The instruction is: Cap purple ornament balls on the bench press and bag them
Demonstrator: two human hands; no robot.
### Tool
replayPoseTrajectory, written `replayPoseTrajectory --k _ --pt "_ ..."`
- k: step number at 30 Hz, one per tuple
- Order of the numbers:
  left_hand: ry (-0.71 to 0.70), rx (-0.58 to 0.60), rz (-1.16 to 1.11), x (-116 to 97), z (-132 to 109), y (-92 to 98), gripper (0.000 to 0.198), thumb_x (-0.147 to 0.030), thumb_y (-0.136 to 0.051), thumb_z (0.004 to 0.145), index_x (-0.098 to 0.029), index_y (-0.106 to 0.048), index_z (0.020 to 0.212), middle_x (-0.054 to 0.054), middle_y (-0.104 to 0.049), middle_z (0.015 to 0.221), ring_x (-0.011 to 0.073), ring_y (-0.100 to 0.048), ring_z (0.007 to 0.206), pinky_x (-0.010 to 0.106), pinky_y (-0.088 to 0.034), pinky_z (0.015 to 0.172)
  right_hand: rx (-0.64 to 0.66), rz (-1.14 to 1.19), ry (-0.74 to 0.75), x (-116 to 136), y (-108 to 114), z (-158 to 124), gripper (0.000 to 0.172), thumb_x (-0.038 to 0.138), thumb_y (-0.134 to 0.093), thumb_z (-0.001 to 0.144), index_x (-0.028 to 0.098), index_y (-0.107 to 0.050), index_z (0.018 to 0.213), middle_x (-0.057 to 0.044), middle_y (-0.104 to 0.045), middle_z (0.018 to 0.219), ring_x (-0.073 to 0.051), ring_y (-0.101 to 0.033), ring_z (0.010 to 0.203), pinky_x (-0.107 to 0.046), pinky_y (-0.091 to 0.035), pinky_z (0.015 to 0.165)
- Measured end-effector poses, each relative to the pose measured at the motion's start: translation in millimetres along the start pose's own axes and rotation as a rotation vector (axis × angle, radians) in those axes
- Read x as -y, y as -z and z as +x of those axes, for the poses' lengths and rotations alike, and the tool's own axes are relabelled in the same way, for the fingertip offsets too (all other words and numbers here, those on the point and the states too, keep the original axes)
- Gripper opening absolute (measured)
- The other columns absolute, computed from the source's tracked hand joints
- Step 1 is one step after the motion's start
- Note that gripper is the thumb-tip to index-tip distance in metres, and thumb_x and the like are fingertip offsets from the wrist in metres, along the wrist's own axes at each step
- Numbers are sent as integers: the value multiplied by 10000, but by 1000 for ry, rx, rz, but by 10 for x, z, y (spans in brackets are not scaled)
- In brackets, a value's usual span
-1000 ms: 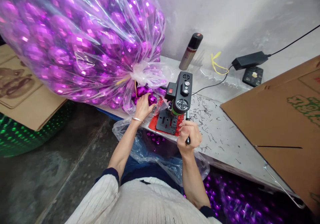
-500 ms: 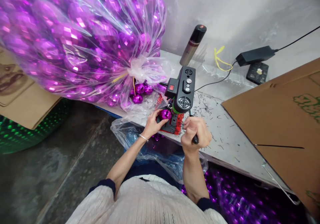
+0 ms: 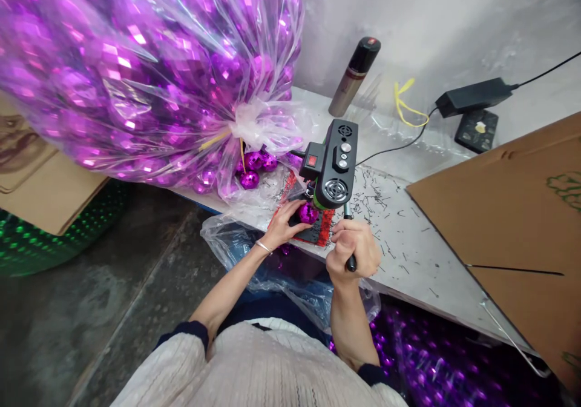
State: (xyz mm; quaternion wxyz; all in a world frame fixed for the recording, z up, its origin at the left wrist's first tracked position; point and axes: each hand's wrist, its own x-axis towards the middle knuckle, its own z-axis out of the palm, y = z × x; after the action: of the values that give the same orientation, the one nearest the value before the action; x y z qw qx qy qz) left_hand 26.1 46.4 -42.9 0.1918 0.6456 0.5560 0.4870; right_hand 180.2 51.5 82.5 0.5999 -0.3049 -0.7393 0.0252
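A shiny purple mirrored ball sits under the front end of a small black bench machine with a red switch and round vents. My left hand holds this ball from the left, index finger above it and thumb below. My right hand is wrapped round the black-gripped lever handle at the machine's right side. Beneath the ball is the machine's dark base, edged by a red mat. The contact between ball and machine is hidden.
A big tied plastic bag of purple balls fills the upper left, with several loose balls below its knot. Small dark pins litter the table. A spray can, power adapter and cardboard box stand around.
My left hand and the ball have shifted slightly right, closer in under the machine. My right hand still grips the lever, a little lower and to the left. The view has turned slightly.
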Motion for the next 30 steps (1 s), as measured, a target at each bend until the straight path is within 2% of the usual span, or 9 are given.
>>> replayPoseTrajectory --k 4,10,23,30 --pt "16 -4 -24 35 -24 -17 636 -528 -730 864 -215 -574 1396 153 -658 1369 283 -620 1298 465 -474 1128 -12 25 32 -90 -58 -190 215 186 -454 996 212 -537 799 -18 -613 726 -127 -583 639 -271 -449 591" --pt "-16 -26 -47 33 -24 -19 637 -542 -716 867 -217 -578 1397 150 -669 1348 270 -637 1272 441 -508 1093 -44 37 57 -209 -167 -437 273 228 -406 1018 217 -505 764 -20 -605 755 -121 -541 623 -285 -442 602" --pt "10 -19 -46 48 -24 -27 628 -523 -736 859 -224 -582 1390 145 -669 1348 272 -635 1280 448 -497 1112 -96 47 13 -235 -257 -565 300 249 -365 1036 227 -470 756 -2 -570 744 -131 -565 651 -338 -488 705" --pt "8 -6 -56 51 -6 -21 607 -495 -738 869 -221 -578 1387 140 -665 1352 275 -631 1278 456 -496 1109 -103 108 8 -283 -313 -617 260 203 -354 1019 227 -453 780 6 -536 777 -122 -571 648 -324 -500 685"
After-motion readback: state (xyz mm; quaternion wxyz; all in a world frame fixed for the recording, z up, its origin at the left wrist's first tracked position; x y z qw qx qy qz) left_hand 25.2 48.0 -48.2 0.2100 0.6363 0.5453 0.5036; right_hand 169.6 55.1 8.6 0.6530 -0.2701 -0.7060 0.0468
